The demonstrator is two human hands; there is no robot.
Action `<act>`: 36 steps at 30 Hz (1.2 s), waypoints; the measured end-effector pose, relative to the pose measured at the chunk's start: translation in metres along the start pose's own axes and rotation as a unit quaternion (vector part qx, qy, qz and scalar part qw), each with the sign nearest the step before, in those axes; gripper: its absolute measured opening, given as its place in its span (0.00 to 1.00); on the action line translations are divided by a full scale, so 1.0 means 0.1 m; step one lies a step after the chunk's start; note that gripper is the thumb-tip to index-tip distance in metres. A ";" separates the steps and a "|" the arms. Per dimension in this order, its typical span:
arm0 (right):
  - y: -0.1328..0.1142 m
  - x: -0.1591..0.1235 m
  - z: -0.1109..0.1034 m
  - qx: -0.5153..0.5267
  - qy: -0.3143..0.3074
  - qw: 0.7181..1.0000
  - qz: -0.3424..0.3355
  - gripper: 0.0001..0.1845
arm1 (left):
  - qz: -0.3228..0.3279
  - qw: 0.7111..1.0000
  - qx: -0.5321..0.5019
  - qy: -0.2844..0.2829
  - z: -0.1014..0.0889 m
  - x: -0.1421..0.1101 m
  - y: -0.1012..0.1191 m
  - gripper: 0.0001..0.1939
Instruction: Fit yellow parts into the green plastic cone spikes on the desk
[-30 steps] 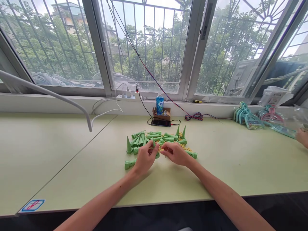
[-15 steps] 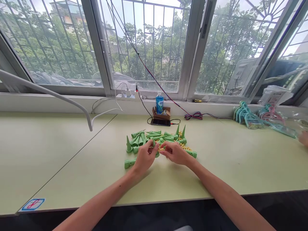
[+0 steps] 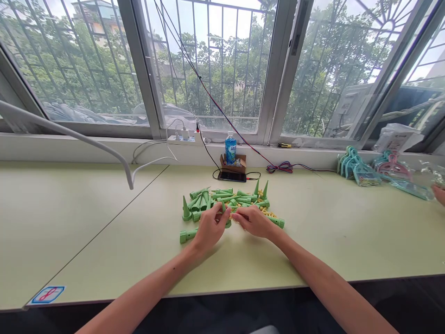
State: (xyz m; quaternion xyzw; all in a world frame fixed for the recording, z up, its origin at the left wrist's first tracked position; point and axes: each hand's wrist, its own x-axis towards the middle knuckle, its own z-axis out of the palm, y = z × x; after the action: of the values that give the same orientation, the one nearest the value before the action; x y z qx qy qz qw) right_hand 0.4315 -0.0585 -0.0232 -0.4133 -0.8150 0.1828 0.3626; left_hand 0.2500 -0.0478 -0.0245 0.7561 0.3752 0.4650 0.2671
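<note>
A heap of green plastic cone spikes [image 3: 222,198] mixed with small yellow pieces [image 3: 266,212] lies on the pale green table [image 3: 313,232]. My left hand [image 3: 209,227] is closed round one green spike at the near edge of the heap. My right hand [image 3: 253,221] is pinched next to it, fingertips meeting the left hand's over the same spot; what it pinches is too small to make out. One spike [image 3: 187,236] lies apart to the left of my left hand, another [image 3: 277,222] by my right wrist.
A blue bottle [image 3: 230,149] in a small cardboard box and a dark phone [image 3: 232,176] with cables sit behind the heap. Teal and pink plastic items [image 3: 361,169] lie at the right, near another person's hand [image 3: 440,194]. A white lamp arm [image 3: 69,134] crosses the left.
Both hands stay together at the heap's near edge with only small finger movements. The other person's hand at the right edge has moved slightly up and away.
</note>
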 end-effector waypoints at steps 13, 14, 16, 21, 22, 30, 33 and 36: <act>0.03 -0.04 0.02 0.014 -0.005 1.000 0.013 0.05 | -0.015 1.000 -0.023 -0.005 -0.01 0.00 0.02 0.16; 0.03 -0.04 0.02 0.011 -0.004 1.000 0.012 0.05 | -0.014 1.000 -0.021 -0.006 -0.01 0.00 0.01 0.16; 0.03 -0.03 0.01 0.009 -0.006 1.000 0.009 0.07 | -0.012 1.000 -0.017 -0.008 -0.01 0.00 0.00 0.16; 0.00 -0.02 -0.01 -0.001 -0.010 1.000 0.010 0.12 | -0.011 1.000 -0.012 -0.008 -0.01 0.00 0.00 0.17; 0.00 -0.02 -0.01 -0.003 -0.010 1.000 0.010 0.11 | -0.011 1.000 -0.013 -0.008 -0.02 0.00 0.01 0.17; 0.05 -0.03 0.01 -0.008 -0.013 1.000 -0.003 0.05 | -0.003 1.000 -0.013 -0.007 -0.02 0.00 0.00 0.16; 0.07 -0.03 0.02 -0.017 -0.010 1.000 -0.012 0.07 | -0.003 1.000 -0.009 -0.008 -0.01 0.00 -0.01 0.17; 0.08 -0.03 0.02 -0.020 -0.007 1.000 -0.023 0.13 | -0.004 1.000 -0.006 -0.008 -0.01 0.00 0.00 0.17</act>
State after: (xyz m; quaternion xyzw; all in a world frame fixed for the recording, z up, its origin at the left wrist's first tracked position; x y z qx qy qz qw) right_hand 0.4352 -0.0560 -0.0303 -0.4007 -0.8302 0.1611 0.3525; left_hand 0.2489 -0.0476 -0.0244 0.7567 0.3733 0.4597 0.2770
